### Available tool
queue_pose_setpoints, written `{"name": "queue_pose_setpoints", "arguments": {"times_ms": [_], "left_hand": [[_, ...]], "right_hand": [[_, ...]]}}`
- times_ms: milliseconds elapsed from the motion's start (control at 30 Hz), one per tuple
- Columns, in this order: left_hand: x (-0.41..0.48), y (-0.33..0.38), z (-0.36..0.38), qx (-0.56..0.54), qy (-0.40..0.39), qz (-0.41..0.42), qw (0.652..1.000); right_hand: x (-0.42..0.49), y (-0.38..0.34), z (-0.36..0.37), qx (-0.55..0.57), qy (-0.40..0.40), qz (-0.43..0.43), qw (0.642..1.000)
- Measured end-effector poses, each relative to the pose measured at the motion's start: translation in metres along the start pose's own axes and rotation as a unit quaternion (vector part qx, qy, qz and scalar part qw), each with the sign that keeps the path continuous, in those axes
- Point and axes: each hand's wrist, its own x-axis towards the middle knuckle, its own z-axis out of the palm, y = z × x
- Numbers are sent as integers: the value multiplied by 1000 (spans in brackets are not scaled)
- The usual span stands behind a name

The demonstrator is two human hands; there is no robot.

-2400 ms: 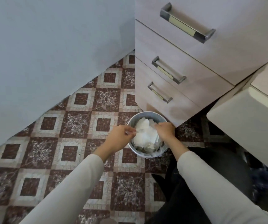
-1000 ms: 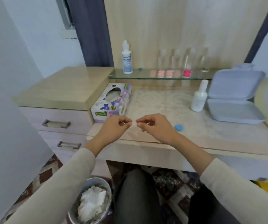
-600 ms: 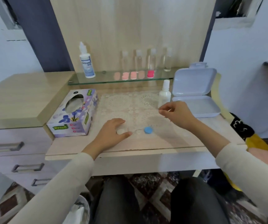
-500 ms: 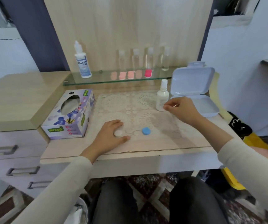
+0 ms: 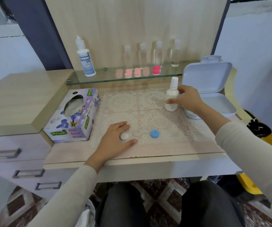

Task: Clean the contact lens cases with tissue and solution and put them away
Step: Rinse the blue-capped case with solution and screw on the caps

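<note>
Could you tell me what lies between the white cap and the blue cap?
A pale translucent round piece on the lace mat, between the white cap and blue cap; the head view shows it.

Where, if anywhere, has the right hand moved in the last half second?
Yes: the right hand went forward and left, from before the open white box onto the small white bottle, thumb now across its front.

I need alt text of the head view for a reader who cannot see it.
A person's right hand curls round a small white bottle on a lace-covered desk; the left hand rests beside a white cap and a blue cap. A tissue box stands left, an open white box right.
</note>
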Motion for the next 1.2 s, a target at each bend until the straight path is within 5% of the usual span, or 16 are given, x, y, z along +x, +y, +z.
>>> {"name": "queue_pose_setpoints", "arguments": {"times_ms": [267,467,867,1067,1200], "left_hand": [[-1,-2,0,-18,-5,-13,1000],[10,23,-20,-266,63,-70,959],[70,128,-40,-96,-75,220,968],[79,135,-40,-54,-24,183,981],[80,137,-48,-85,-80,195,974]], "right_hand": [[-9,-1,7,49,-28,-20,998],[-40,3,9,98,-84,-56,990],[-64,20,9,226,-168,-48,958],[-65,24,11,238,-168,-53,955],[-64,26,11,239,-165,-58,955]]}}
